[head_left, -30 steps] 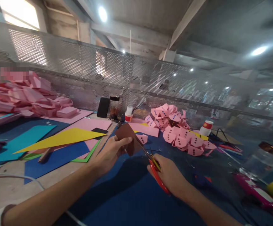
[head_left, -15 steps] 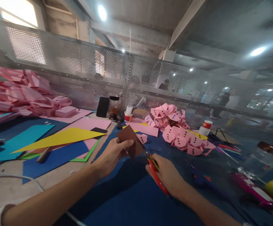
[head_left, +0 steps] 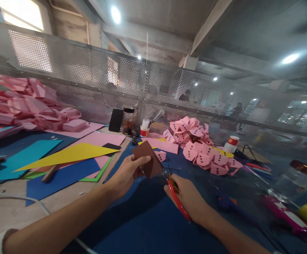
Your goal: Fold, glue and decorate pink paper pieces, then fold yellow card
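Note:
Between thumb and fingers, my left hand (head_left: pixel 128 173) pinches a brown foam sheet (head_left: pixel 148 155) held up over the dark blue mat (head_left: pixel 132 225). My right hand (head_left: pixel 189 194) is closed around red-handled scissors (head_left: pixel 178 204). Their blades meet the lower right edge of the brown sheet; how far they are parted is hard to see. Just behind the sheet lies a small pink piece with dark dots (head_left: pixel 160 155). Beyond it is a heap of pink pieces with dark dots (head_left: pixel 206 155).
Coloured sheets, among them a yellow sheet (head_left: pixel 74 155) and a blue sheet (head_left: pixel 63 183), lie at left below a pile of pink strips (head_left: pixel 26 106). At the back stand a phone (head_left: pixel 115 120), a jar (head_left: pixel 128 121) and a paper cup (head_left: pixel 144 132). A clear jar (head_left: pixel 298 183) stands right.
Very little differs. Both hands, the brown sheet and the scissors keep almost the same pose, with a slight shift of the whole view.

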`<state>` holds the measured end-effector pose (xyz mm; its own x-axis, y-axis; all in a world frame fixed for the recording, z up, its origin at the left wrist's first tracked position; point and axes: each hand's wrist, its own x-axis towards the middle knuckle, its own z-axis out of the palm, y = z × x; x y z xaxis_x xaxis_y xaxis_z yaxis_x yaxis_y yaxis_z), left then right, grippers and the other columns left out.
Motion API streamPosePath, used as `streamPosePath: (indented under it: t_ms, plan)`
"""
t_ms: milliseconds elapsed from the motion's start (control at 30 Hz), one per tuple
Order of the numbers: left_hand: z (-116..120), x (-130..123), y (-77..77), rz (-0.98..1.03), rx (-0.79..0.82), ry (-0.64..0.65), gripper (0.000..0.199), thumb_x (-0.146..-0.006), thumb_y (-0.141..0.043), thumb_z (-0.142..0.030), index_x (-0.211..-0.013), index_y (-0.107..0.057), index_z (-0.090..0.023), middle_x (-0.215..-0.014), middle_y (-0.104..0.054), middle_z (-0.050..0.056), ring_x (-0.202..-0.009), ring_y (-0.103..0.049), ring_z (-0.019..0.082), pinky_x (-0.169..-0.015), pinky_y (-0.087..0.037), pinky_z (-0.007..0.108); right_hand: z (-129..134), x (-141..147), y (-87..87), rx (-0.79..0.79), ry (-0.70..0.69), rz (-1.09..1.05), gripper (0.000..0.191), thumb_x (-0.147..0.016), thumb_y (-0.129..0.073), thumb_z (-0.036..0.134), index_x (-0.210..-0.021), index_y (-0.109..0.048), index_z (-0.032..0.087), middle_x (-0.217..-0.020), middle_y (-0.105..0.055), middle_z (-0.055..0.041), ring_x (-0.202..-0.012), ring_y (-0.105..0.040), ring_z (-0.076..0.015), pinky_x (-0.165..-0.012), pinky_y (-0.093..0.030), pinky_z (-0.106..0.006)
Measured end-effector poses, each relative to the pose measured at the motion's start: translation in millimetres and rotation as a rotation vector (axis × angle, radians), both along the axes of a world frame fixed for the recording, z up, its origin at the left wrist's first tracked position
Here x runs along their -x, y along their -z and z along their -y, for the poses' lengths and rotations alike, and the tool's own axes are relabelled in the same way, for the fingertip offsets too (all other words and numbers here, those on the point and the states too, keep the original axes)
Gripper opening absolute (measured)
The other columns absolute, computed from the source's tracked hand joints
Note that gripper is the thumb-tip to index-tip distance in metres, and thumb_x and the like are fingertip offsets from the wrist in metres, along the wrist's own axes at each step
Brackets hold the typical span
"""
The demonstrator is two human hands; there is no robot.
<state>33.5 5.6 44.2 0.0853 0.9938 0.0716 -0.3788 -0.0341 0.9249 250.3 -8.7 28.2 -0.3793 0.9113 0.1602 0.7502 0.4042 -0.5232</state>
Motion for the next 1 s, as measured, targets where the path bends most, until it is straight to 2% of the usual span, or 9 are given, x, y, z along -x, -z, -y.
streamPosePath:
  t_ms: [267,467,833,1000]
  plan:
    - [-3.6,0.3,3.1,0.057,0.029,-0.02,0.018,-0.075,-0.079,-0.033,-0.085,-0.072,-0.019,-0.069,-0.068,-0.001,-0.063,-0.062,0.013,-0.06,-0.051,0.022,-1.1,1.2,0.8,0.022,-0.001,-0.006,0.021,-0.089,-0.051,0.028,-0.072,-0.042,0.021,-0.063,-0.052,0.0028,-0.058,-0.043,-0.0117,-0.054,-0.023,-0.024]
    - [-3.2,0.4,2.8,0.05,0.03,-0.02,0.022,-0.075,-0.079,-0.034,-0.089,-0.072,-0.019,-0.083,-0.073,0.002,-0.07,-0.066,0.014,-0.064,-0.053,0.024,-0.8,2.5,0.3,0.037,0.01,-0.008,0.02,-0.089,-0.05,0.027,-0.071,-0.042,0.021,-0.062,-0.051,0.0031,-0.057,-0.042,-0.0116,-0.054,-0.022,-0.024]
    - [-3.8,0.1,4.7,0.02,0.049,-0.056,0.027,-0.074,-0.081,-0.035,-0.091,-0.072,-0.016,-0.086,-0.073,0.004,-0.072,-0.066,0.013,-0.063,-0.053,0.022,-0.7,1.0,2.7,0.028,0.006,0.009,0.02,-0.089,-0.05,0.027,-0.072,-0.043,0.021,-0.063,-0.052,0.0029,-0.057,-0.041,-0.0111,-0.054,-0.022,-0.025]
    - [-4.1,0.2,5.0,0.018,0.035,-0.027,0.029,-0.076,-0.079,-0.036,-0.097,-0.072,-0.017,-0.09,-0.075,0.004,-0.075,-0.067,0.015,-0.065,-0.054,0.024,-2.3,1.1,4.3,0.023,0.01,0.021,0.02,-0.089,-0.05,0.026,-0.071,-0.043,0.021,-0.063,-0.054,0.0025,-0.056,-0.042,-0.0109,-0.054,-0.023,-0.025]
